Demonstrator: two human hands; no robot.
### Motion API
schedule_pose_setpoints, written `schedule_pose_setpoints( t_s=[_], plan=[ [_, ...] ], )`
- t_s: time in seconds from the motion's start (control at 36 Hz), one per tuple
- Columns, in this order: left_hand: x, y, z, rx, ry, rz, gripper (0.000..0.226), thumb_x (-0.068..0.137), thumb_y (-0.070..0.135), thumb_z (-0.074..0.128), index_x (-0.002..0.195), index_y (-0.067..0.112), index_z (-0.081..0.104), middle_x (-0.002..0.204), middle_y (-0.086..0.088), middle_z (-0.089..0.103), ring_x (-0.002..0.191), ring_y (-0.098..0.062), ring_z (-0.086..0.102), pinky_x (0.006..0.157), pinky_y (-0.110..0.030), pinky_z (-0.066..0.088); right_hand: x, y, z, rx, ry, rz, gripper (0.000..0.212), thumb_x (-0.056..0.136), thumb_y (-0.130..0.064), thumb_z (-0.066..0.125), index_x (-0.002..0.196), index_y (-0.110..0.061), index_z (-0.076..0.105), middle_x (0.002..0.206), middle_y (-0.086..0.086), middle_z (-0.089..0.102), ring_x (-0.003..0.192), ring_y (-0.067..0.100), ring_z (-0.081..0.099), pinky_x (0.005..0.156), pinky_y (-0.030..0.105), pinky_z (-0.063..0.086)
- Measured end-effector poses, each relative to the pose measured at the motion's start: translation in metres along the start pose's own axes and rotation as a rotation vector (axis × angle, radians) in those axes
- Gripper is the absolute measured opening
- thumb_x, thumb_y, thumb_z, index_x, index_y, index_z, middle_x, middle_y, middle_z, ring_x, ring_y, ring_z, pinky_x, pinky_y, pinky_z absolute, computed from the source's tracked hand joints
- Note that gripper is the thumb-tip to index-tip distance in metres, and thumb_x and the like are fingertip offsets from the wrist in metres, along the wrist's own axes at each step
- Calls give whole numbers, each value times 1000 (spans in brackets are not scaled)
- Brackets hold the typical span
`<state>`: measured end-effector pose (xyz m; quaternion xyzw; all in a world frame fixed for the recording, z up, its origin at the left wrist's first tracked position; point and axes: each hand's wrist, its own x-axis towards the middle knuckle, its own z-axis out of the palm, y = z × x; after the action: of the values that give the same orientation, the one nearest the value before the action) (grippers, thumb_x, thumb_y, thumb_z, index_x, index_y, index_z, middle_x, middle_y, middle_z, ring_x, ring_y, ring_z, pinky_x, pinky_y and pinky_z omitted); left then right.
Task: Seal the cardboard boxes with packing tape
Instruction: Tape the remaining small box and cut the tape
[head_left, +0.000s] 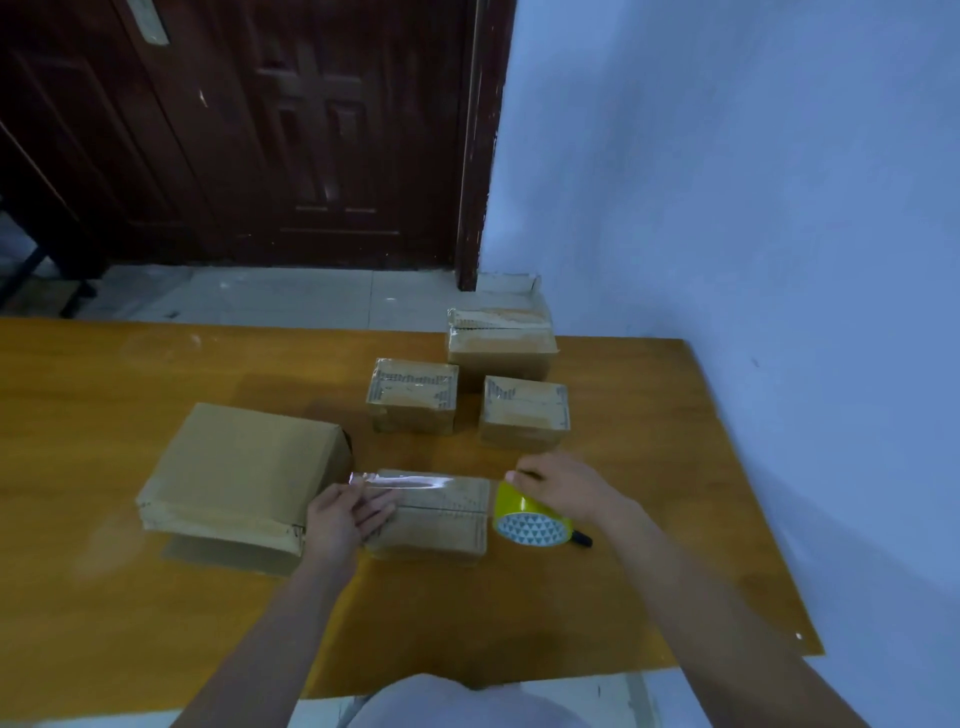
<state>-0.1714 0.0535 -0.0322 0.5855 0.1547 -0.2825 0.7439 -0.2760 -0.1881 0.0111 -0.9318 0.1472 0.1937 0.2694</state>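
A glossy, honey-coloured wooden table (649, 467) is carrying five matte brown cardboard boxes, all of them blocky and square-edged. Nearest the person, a small cardboard box (441, 519) is sitting with its top flaps meeting in a straight centre seam, faint printed markings running along its right end. A clear strip of packing tape (410, 480) is stretching across the far part of that lid, shiny and catching the light in a pale streak.

The left hand (345, 512) is pinching the loose end of the strip at the box's left edge, fingers curled over the film and lying on the lid. The right hand (563, 491) is gripping the tape roll (527, 517) from above, just off the box's right edge. The roll is a yellow-tinted ring with a white core face patterned in small dark triangles, tilted so that face is looking toward the camera. The tape is running taut between the two hands, with the box directly beneath it. A black marker (582, 539) is poking out from behind the roll, lying on the table.

To the left, a large flat box (239, 467) is resting close beside the small one, plain-topped, with wrinkled tape along its near edge. Farther back, two small taped boxes (413, 395) (524, 413) are standing side by side, and a taller taped box (501, 345) is sitting behind them by the pale blue wall (753, 182).
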Motion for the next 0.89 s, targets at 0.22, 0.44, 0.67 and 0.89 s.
schedule_pose_setpoints(
  t_s=[0.22,0.44,0.67,0.89],
  plan=[
    [0,-2,-2,-40,-37,15,22,101,12,43,84,0,49,82,-19,72,77,-28,73,71,-34,60,6,-2,15,-94,33,33,39,97,-49,41,92,-17,63,67,-6,50,58,7,44,51,27,33],
    [3,-6,-4,-109,-29,9,23,102,9,41,82,1,50,82,-19,72,76,-29,73,67,-33,61,13,-8,26,-164,39,58,36,98,-46,41,96,-17,63,75,-4,56,71,15,55,51,24,35],
    [2,-5,-5,-33,4,58,27,98,8,49,71,6,47,82,-20,71,74,-28,72,72,-37,59,19,-15,23,-248,-15,47,38,99,-42,40,114,-15,62,97,4,65,86,19,58,65,29,41],
    [3,-3,-12,559,257,237,35,95,19,59,68,-2,60,64,-16,61,62,-29,56,61,-38,44,26,-14,30,-179,-50,72,37,99,-44,39,116,-19,61,101,4,66,87,19,60,69,31,47]
  ],
)
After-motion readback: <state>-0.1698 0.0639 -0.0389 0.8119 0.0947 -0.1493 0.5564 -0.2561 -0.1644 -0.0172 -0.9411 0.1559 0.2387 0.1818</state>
